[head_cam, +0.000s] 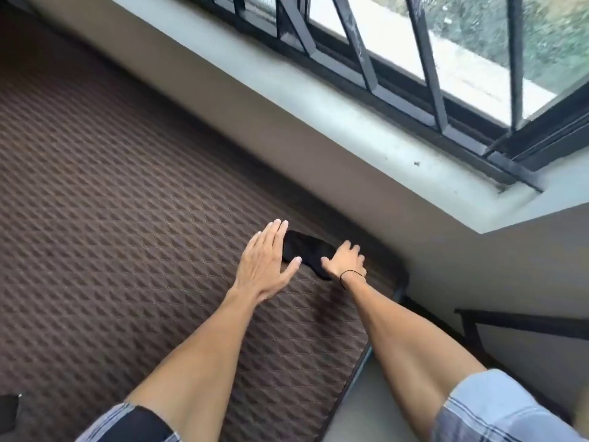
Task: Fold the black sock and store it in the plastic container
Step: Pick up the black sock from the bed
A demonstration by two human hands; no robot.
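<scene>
- The small black fabric sock lies flat on the brown quilted mattress, close to the mattress's far right corner and near the grey wall below the windowsill.
- The sock's long axis runs from upper left to lower right in the view, roughly along the wall; which end is the toe cannot be told.
- The left hand is spread flat with fingers straight, resting on the sock's left end, thumb reaching across the dark fabric; it grips nothing.
- The right hand, with a thin black band at the wrist, covers the sock's right end with fingers bent down; whether it pinches the fabric cannot be told.
- Both ends of the sock are hidden under the hands, so only its middle shows.
- A black metal window grille stands above the sill.
- A dark object at the lower left edge is cut off and cannot be identified.
</scene>
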